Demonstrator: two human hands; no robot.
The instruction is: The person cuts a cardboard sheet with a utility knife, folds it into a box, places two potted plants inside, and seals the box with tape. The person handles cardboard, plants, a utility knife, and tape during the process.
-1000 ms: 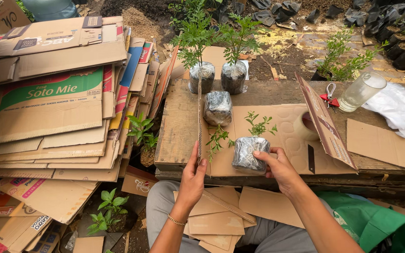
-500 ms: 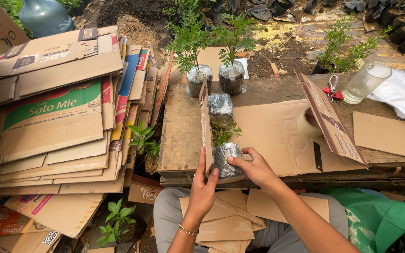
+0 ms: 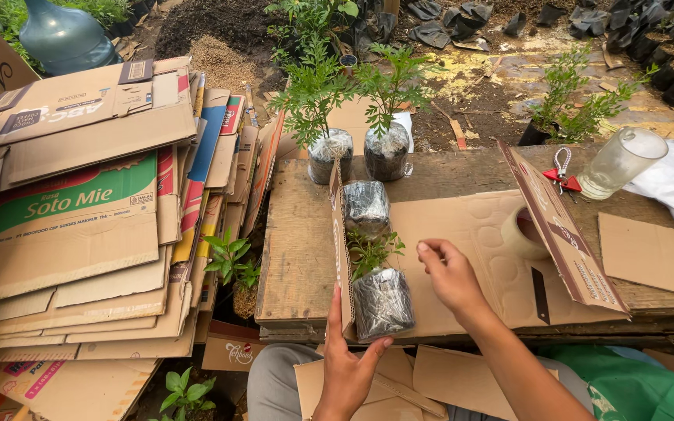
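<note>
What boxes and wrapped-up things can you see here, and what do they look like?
Flattened noodle carton: top of the left stack, brown with a green band.
Flattened cartons: fanned on edge beside the stack, brown, blue and red.
Cardboard sheet: on the wooden bench, plain brown, side flaps raised.
Wrapped seedling: on the sheet by the left hand, shiny clear plastic round dark soil.
Second wrapped bundle: behind it, same wrap.

Daylit garden of dark soil [image 3: 220,23], a weathered wooden bench [image 3: 298,234], flattened cardboard boxes [image 3: 79,210] stacked beside it.
</note>
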